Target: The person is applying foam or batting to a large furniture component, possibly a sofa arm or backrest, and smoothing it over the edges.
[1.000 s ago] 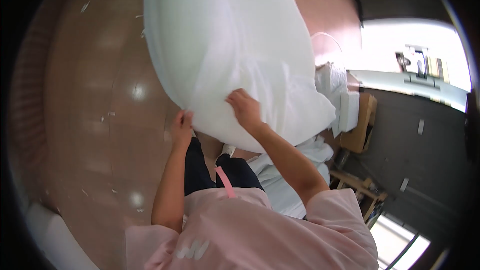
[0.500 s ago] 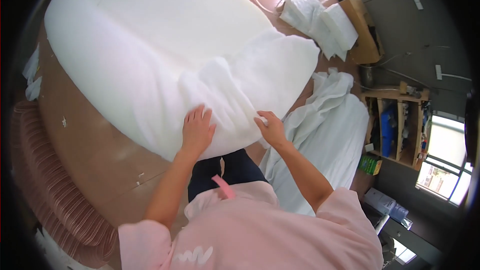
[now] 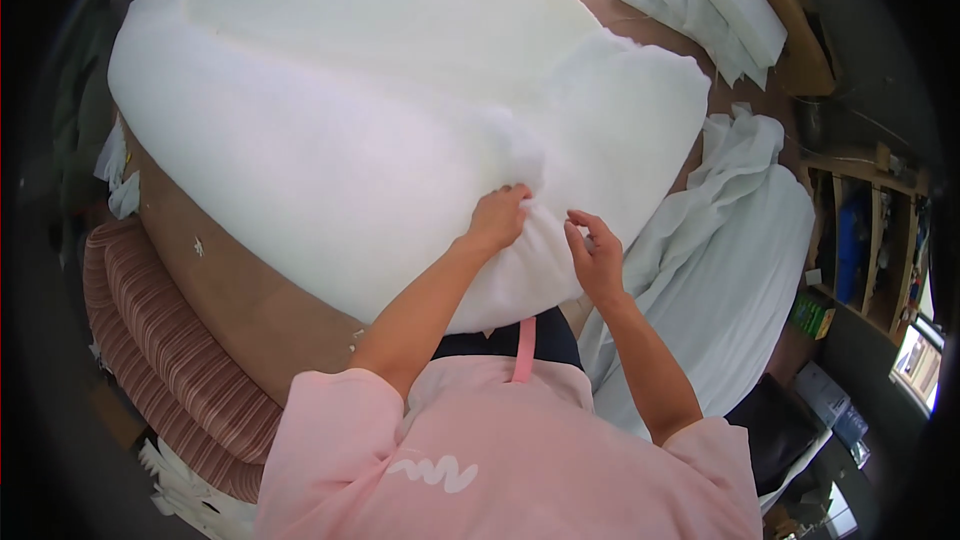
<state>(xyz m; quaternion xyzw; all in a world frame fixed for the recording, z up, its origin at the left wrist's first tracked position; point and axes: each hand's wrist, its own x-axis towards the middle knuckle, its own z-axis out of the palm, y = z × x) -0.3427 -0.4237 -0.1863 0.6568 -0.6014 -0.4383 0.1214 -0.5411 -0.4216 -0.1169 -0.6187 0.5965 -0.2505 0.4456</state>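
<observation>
A large sheet of white batting [image 3: 340, 150] lies in front of me, draped over a big rounded shape. Its raised rim curves around a flatter, paler area. With curled fingers, my left hand [image 3: 497, 222] pinches a fold of the batting near its close right part, and creases run down from the grip. Just to the right, my right hand [image 3: 600, 262] hovers by the batting, thumb and fingers apart and slightly bent, with nothing seen between them. The batting's near edge reaches my waist. Whatever lies beneath it is hidden.
Translucent white sheeting [image 3: 740, 270] lies heaped at the right. A brown striped cushion [image 3: 180, 340] is on the left. At the far right stand a cardboard box [image 3: 790, 20], white folded padding [image 3: 690, 0] and a wooden shelf [image 3: 890, 240]. Scraps dot the brown floor [image 3: 240, 270].
My left hand has gone from lying spread on the batting to pinching a fold further right. My right hand has come off the batting and its fingers have parted. The view has shifted.
</observation>
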